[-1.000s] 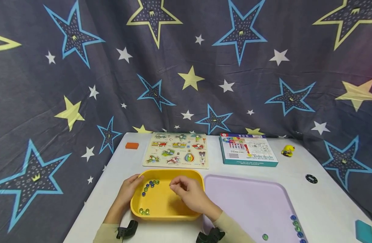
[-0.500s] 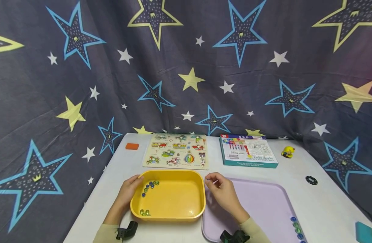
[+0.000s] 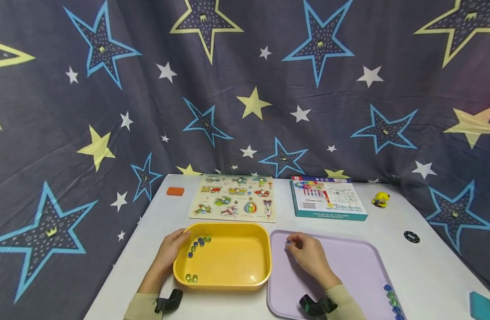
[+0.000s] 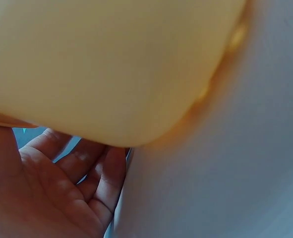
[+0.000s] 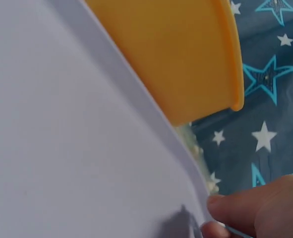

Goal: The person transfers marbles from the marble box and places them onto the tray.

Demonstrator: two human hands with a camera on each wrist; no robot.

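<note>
With our right hand (image 3: 310,257) we are pinching a blue marble (image 3: 288,242) above the lilac tray (image 3: 348,266); with our left hand (image 3: 170,250) we are gripping the left side of the yellow tub (image 3: 225,286), where other marbles (image 3: 190,254) are lying.

It looks like a play corner here! A star-print curtain (image 3: 245,66) closes in the white counter (image 3: 428,271), and there sit a picture puzzle (image 3: 234,198), a boxed bead set (image 3: 332,198) and a yellow toy (image 3: 380,199).

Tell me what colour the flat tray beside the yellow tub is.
The tray is pale purple; it shows best in the head view.
</note>
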